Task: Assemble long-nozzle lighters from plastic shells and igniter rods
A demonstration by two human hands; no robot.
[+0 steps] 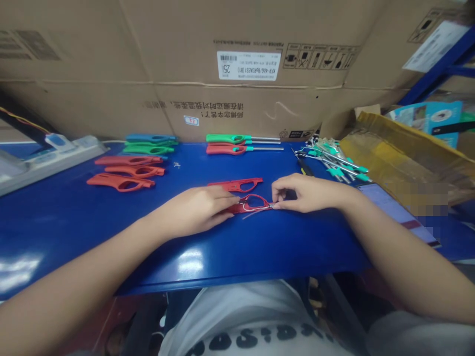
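Note:
A red lighter handle half (256, 201) lies on the blue table, with thin wires running along it. My left hand (202, 207) closes its fingers over the left end of this handle half and hides part of it. At its right end, my right hand (300, 194) pinches a small part where the wires meet the handle's tip; the part is mostly covered by the fingers. Just behind lies another red handle half (245, 185), its inner side facing up.
Red handle pieces (128, 182) and blue and green ones (150, 147) lie at left. Lighters with metal tubes (245, 148) rest at the back. Metal tubes with green parts (334, 158), pliers (304, 165) and a phone (397, 210) are at right. A power strip (55, 160) stands far left; cardboard (178, 59) walls the back.

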